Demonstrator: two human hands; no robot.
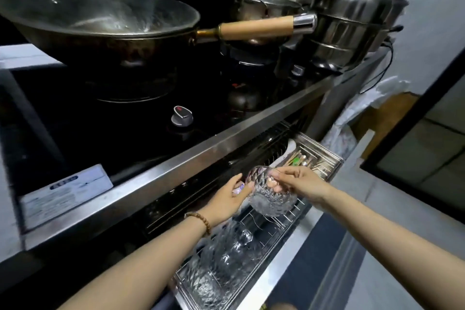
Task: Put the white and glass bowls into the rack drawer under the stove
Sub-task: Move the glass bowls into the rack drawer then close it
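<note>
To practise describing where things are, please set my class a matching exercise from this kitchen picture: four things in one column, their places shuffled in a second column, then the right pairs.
Things
1. wok
2. steamer
3. glass bowl
4. chopsticks

Places
A. far end of the drawer
B. held between the left hand and right hand
C. on the stove, left side
D. right of the stove

Pairs: 1-C, 2-D, 3-B, 4-A
</note>
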